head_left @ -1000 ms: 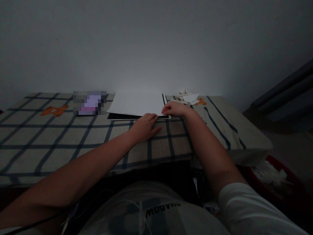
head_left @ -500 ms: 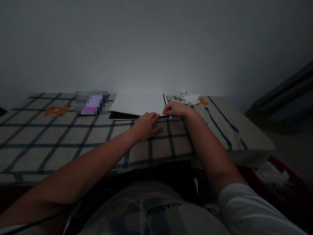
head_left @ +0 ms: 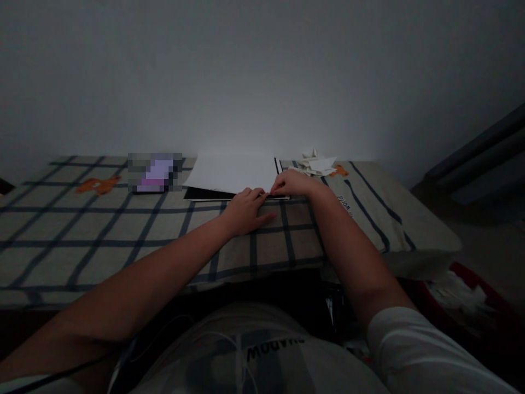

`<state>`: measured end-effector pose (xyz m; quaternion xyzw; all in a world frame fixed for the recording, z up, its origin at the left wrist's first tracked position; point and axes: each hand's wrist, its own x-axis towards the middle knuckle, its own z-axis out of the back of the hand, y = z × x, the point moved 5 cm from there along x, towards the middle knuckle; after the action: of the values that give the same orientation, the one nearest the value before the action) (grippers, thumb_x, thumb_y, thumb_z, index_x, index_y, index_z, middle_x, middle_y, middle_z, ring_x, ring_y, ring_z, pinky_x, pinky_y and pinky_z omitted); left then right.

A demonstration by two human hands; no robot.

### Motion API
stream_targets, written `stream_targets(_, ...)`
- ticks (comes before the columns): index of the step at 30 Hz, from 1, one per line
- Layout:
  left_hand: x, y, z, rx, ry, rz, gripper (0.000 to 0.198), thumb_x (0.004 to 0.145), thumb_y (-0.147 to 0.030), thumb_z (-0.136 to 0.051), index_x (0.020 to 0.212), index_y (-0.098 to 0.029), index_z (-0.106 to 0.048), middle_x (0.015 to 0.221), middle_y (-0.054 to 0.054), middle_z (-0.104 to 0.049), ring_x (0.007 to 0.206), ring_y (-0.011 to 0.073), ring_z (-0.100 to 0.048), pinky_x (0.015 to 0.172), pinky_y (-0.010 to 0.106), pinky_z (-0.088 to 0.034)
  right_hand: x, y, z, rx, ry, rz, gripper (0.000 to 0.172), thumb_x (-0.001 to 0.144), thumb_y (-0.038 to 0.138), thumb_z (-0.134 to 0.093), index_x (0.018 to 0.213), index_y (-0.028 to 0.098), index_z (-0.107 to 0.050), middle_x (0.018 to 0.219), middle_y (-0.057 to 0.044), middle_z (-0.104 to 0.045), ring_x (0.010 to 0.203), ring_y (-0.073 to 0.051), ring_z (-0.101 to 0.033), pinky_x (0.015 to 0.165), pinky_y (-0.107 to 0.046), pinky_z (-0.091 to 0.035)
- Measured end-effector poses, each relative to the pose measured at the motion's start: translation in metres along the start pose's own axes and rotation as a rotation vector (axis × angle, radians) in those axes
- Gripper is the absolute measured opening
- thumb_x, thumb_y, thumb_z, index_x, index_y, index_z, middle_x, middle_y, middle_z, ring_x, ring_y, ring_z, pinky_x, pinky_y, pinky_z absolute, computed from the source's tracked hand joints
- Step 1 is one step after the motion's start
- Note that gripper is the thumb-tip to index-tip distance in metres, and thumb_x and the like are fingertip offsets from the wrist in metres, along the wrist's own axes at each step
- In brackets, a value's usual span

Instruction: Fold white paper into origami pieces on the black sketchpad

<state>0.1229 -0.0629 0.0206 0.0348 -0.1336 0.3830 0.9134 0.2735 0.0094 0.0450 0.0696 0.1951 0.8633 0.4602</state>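
A white sheet of paper [head_left: 235, 171] lies against the wall on top of a flat dark pad or folder [head_left: 207, 194] with a pale lower edge. The sheet's near left edge is slightly raised. My left hand [head_left: 246, 210] rests its fingertips on the near edge of the paper, fingers stretched out and thumb apart. Just right of it, my right hand [head_left: 290, 183] is closed in a pinch at the paper's near right corner, its fingertips close to the left fingers. What lies between those fingertips is small and partly hidden; it looks like the paper's edge.
Several crumpled or folded paper pieces [head_left: 315, 163] sit right of the sheet. A phone [head_left: 156, 174] with a lit purple screen, partly pixelated, stands left. A checked cloth [head_left: 164, 219] covers the table. Below right is a red bin [head_left: 502, 290] holding pale scraps.
My right hand's fingertips have moved slightly left and in towards the left hand along the paper's near edge. My left hand has stayed nearly in place.
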Motion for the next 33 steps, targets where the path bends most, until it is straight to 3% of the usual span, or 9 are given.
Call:
stream_targets(5,0.0,-0.001,-0.002,0.006,0.001,0.002,0.07,0.093,-0.065,-0.042,0.138,-0.013,-0.053,0.134,0.015,-0.055,0.113,0.03,-0.051,0.101,0.043,-0.039,-0.007,0.019,-0.004,-0.271,0.007,-0.001,0.023,0.08,0.023,-0.06,0.087,0.015,-0.08,0.088,-0.012,-0.076,0.079,-0.02,-0.066,0.073,-0.03,-0.045)
stream_targets(12,-0.002,-0.002,-0.003,0.016,-0.016,-0.004,0.073,0.092,-0.067,-0.04,0.138,-0.012,-0.052,0.133,0.014,-0.056,0.112,0.0295,-0.052,0.101,0.042,-0.039,-0.016,0.043,-0.004,-0.517,-0.024,-0.168,0.029,0.085,0.029,-0.058,0.094,0.01,-0.078,0.089,-0.02,-0.073,0.088,-0.029,-0.069,0.073,-0.036,-0.049)
stream_targets(22,-0.002,-0.003,-0.003,0.005,-0.011,0.009,0.077,0.092,-0.069,-0.038,0.138,-0.01,-0.052,0.136,0.016,-0.055,0.115,0.0319,-0.052,0.1,0.043,-0.04,-0.042,0.023,0.003,-0.573,-0.051,-0.31,0.031,0.088,0.028,-0.054,0.104,0.012,-0.075,0.104,-0.023,-0.072,0.093,-0.033,-0.069,0.076,-0.038,-0.051)
stream_targets(28,-0.002,-0.002,-0.005,0.003,-0.043,0.0,0.078,0.092,-0.07,-0.035,0.139,-0.009,-0.052,0.136,0.016,-0.056,0.114,0.0317,-0.052,0.1,0.043,-0.041,-0.056,0.033,0.007,-0.566,-0.215,-0.275,0.037,0.098,0.032,-0.042,0.104,0.015,-0.075,0.11,-0.019,-0.07,0.107,-0.031,-0.063,0.085,-0.038,-0.048)
stream_targets(33,-0.002,-0.003,-0.004,0.004,-0.05,-0.017,0.076,0.092,-0.068,-0.04,0.136,-0.008,-0.053,0.132,0.017,-0.058,0.111,0.0316,-0.054,0.099,0.043,-0.042,-0.052,0.057,-0.029,-0.459,-0.194,-0.08,0.037,0.098,0.021,-0.038,0.12,0.015,-0.067,0.12,-0.013,-0.069,0.109,-0.022,-0.063,0.092,-0.031,-0.046)
